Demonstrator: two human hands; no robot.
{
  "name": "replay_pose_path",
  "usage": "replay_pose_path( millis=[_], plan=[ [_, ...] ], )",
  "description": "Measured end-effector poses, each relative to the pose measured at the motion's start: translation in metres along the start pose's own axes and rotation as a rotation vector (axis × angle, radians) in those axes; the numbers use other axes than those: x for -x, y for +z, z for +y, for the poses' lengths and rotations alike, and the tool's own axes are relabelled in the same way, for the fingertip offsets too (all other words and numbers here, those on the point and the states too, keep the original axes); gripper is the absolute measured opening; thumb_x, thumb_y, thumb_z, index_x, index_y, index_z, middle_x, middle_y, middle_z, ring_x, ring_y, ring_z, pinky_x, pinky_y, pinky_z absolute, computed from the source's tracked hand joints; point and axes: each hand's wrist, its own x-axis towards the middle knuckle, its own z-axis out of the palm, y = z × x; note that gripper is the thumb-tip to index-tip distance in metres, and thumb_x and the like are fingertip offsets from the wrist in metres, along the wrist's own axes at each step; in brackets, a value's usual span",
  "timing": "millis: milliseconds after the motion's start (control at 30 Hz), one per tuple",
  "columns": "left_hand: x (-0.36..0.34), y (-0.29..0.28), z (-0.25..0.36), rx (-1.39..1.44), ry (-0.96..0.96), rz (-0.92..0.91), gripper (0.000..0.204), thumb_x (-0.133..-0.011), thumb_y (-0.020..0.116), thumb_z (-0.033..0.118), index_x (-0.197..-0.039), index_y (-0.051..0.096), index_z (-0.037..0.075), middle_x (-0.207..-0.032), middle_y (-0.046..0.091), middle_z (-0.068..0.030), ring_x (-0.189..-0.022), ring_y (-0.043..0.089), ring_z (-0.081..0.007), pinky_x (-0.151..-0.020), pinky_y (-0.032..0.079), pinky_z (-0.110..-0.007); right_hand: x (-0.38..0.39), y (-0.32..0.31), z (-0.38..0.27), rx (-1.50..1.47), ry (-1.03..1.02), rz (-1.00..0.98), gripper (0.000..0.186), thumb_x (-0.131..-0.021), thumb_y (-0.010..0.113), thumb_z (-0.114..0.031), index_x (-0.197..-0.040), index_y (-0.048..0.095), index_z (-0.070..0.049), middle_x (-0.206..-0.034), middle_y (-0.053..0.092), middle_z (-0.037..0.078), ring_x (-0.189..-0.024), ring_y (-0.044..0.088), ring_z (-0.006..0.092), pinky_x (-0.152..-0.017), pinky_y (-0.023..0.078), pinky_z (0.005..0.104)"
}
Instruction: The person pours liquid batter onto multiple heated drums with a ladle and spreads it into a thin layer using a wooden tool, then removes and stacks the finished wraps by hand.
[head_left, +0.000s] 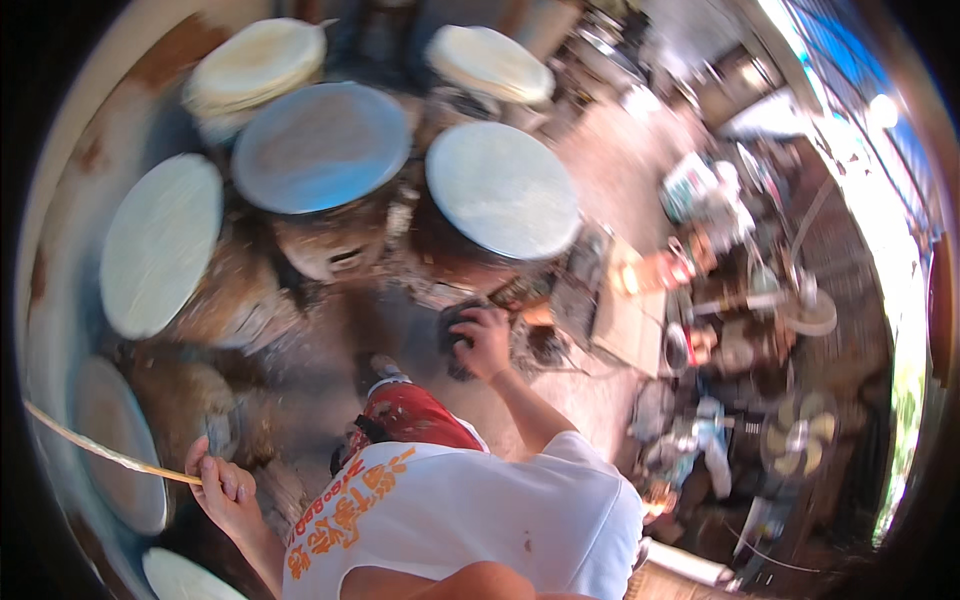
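Note:
My left hand (222, 487) is closed round the end of a thin yellowish stick (120, 458), its pale far end reaching out past a grey round griddle (118, 440) at the left. My right hand (486, 342) is bent over a dark, crumpled lump (452, 350), perhaps a blackened cloth, and its fingers are on it. Blur hides what exactly the lump is. Beyond my hands stand a bare grey-blue griddle (320, 145) and two whitish-topped round griddles, one ahead (502, 190) and one at the left (160, 247).
Stacks of thin round pale sheets (258, 65) stand at the back. Brown drum-like stoves (335, 235) hold up the griddles. Right of my right hand are a flat board (628, 320) and a cluttered strip with a fan (800, 433), bags (700, 190) and containers.

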Motion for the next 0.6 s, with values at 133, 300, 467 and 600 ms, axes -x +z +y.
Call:
replay_pose_path(
  millis=[133,300,467,600],
  plan=[
    [-0.008,0.124,-0.050,-0.121,-0.216,-0.133,0.022,-0.092,0.050,0.013,-0.112,0.055,0.005,-0.052,0.027,0.0062,-0.039,0.021,-0.0030,-0.035,0.020,-0.020,0.067,-0.102,0.144,0.365,0.471,0.317,0.022,-0.059,0.066,-0.014,-0.081,0.071,-0.014,-0.105,0.062,0.005,-0.103,0.050,0.0296,-0.092,0.040,0.0422],
    [-0.042,0.209,-0.112,-0.123,-0.482,-0.240,0.020,-0.089,0.052,0.007,-0.107,0.059,0.004,-0.053,0.031,0.0069,-0.040,0.026,-0.0035,-0.037,0.023,-0.021,0.043,-0.128,0.281,0.473,0.602,0.282,0.022,-0.064,0.067,-0.015,-0.086,0.072,-0.016,-0.107,0.062,0.006,-0.108,0.051,0.0267,-0.096,0.038,0.0380],
    [-0.050,0.263,-0.107,-0.325,-0.619,-0.228,0.027,-0.087,0.060,0.013,-0.112,0.059,0.002,-0.063,0.045,0.0054,-0.049,0.037,-0.0020,-0.042,0.028,-0.020,0.037,-0.102,0.356,0.511,0.690,0.183,0.046,-0.083,0.062,-0.041,-0.107,0.064,-0.001,-0.109,0.062,0.015,-0.093,0.060,0.0282,-0.082,0.049,0.0382],
    [-0.006,0.215,-0.118,-0.643,-0.492,-0.121,0.023,-0.087,0.062,0.024,-0.104,0.065,0.007,-0.067,0.054,0.0022,-0.053,0.048,-0.0057,-0.046,0.038,-0.020,-0.087,-0.028,0.172,-0.426,0.193,0.049,0.034,-0.086,0.062,-0.024,-0.107,0.064,0.003,-0.099,0.064,0.019,-0.090,0.061,0.0291,-0.080,0.050,0.0357]
  ],
)
